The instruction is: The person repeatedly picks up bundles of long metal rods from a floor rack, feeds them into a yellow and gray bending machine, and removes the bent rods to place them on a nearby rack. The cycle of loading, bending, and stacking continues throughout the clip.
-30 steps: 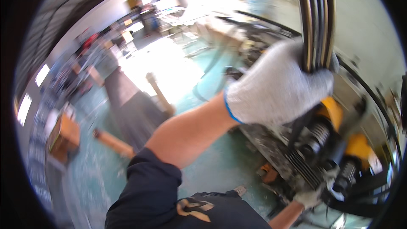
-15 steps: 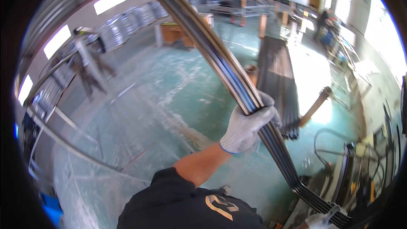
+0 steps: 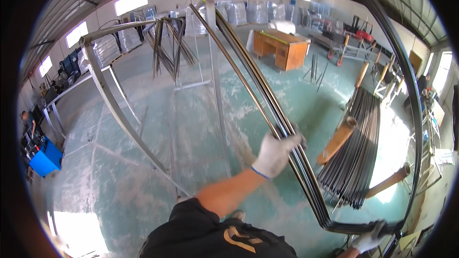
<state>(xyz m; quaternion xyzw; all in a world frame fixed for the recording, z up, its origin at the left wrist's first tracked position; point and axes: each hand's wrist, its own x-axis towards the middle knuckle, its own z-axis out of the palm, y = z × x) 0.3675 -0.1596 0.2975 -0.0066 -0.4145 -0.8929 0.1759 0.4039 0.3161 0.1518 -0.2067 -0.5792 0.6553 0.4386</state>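
Turning leftward within the last second, losing the yellow-fitted machine from view and now facing the standing metal frame, with bent dark rods hanging from its upper bar. Swinging the bundle of bent metal rods round as well, now holding its long leg slantwise in front of the body, with the far ends near the frame's upright post in view; not being able to tell whether touching it. Clenching the left hand fingers round that leg, part-way along. Grasping the lower crosspiece with the right hand fingers, near the second bend, while letting the other leg rise along the right side. Letting one rod splay away from the rest above the left hand, so now carrying a looser bundle. Keeping both hands occupied, seemingly in mid-carry. Leaving the pile of straight dark bars apart, to the right of the bundle's long leg.
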